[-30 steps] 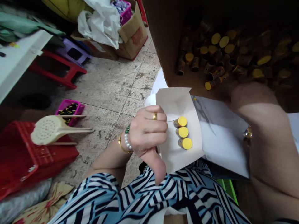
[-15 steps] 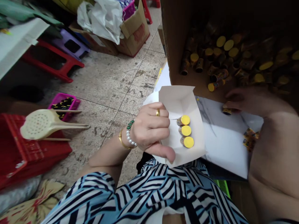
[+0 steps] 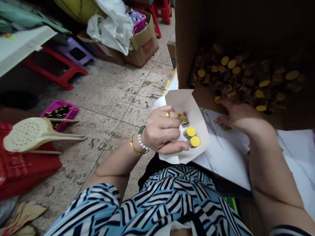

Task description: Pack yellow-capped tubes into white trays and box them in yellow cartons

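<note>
The left hand is curled and holds a folded white paper with three little tubes in it, two showing yellow tops. The right hand is open with spread fingers, just above a white board, near a big cardboard box full of more tubes.

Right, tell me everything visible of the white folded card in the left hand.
The white folded card is plain, matt paper or thin card, its edges creased up into a shallow tray. The left hand grips its near side, thumb lying across it. Inside lie three small cylinders: two with yellow ends and one showing a printed yellow-and-red label. Its right edge meets a white marbled sheet.
</note>
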The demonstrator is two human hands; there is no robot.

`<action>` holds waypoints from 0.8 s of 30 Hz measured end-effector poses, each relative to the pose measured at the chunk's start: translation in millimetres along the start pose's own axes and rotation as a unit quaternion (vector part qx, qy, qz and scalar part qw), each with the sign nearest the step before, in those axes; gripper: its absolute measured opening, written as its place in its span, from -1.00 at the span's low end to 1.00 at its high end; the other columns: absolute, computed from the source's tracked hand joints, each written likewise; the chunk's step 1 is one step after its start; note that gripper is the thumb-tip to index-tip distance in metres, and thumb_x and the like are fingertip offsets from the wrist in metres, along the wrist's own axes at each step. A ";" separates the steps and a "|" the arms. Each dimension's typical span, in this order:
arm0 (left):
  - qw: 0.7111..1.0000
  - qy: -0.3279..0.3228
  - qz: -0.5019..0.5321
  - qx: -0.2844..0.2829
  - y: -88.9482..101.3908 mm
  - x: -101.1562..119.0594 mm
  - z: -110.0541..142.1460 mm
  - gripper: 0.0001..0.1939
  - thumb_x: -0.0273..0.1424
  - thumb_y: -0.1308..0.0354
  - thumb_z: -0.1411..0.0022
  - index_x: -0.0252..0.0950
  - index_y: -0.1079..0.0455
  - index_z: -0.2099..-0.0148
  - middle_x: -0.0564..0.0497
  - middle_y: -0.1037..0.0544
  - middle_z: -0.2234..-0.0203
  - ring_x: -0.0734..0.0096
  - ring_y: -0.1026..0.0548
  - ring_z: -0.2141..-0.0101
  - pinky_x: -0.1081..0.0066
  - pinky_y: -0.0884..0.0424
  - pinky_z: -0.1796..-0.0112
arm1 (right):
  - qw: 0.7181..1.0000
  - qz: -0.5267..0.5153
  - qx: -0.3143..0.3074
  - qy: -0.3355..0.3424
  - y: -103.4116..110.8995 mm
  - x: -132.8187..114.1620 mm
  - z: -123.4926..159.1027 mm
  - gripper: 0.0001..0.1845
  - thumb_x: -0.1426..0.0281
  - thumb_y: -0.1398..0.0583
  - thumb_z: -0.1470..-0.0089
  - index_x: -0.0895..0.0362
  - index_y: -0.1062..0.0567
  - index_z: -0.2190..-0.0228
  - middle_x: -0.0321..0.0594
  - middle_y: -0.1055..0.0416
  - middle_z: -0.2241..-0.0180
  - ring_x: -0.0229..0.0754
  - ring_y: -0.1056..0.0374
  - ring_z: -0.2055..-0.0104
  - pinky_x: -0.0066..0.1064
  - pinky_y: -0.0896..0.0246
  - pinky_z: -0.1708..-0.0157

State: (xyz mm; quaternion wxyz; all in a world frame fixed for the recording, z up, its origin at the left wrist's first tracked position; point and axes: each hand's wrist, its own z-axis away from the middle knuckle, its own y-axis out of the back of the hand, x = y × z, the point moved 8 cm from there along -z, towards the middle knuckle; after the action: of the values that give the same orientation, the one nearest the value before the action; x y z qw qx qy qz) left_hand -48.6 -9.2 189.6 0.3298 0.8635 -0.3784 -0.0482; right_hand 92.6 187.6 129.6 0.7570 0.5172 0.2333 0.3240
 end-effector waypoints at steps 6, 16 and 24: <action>1.000 0.017 0.010 0.004 6.0 2.8 11.1 -0.53 -0.18 -0.18 -0.29 -0.23 -0.19 0.60 0.12 -0.23 0.75 0.45 -0.22 0.62 0.31 -0.21 0.46 | 0.997 0.064 -0.048 -0.009 -21.4 -4.7 -2.4 -0.46 0.11 -0.19 -0.24 0.21 -0.48 -0.09 0.07 -0.60 0.20 0.09 -0.53 0.18 -0.29 -0.27 0.27; 1.000 0.012 0.020 -0.013 12.6 10.3 11.8 -0.46 -0.14 -0.15 -0.32 -0.23 -0.16 0.65 0.13 -0.21 0.77 0.46 -0.22 0.64 0.30 -0.19 0.46 | 0.994 -0.006 -0.064 0.086 -21.5 -6.7 6.5 -0.73 0.40 -0.26 -0.06 0.13 -0.58 0.15 -0.09 -0.59 0.29 -0.18 -0.39 0.38 -0.38 -0.16 0.37; 0.995 -0.021 0.084 -0.048 2.8 28.7 -13.9 -0.45 -0.17 -0.08 -0.36 -0.24 -0.14 0.65 0.12 -0.17 0.75 0.45 -0.16 0.63 0.29 -0.14 0.48 | 0.851 -0.337 0.314 0.252 48.4 -69.3 48.2 -0.62 0.30 -0.32 -0.18 0.10 -0.50 -0.02 -0.18 -0.54 0.00 -0.12 -0.46 -0.03 -0.30 -0.32 -0.09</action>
State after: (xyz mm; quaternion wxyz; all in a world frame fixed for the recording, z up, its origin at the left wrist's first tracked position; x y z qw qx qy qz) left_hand -25.3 -22.8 206.8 0.3659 0.8108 -0.4535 -0.0563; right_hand 66.6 118.8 193.2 0.5326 0.5178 0.6650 0.0777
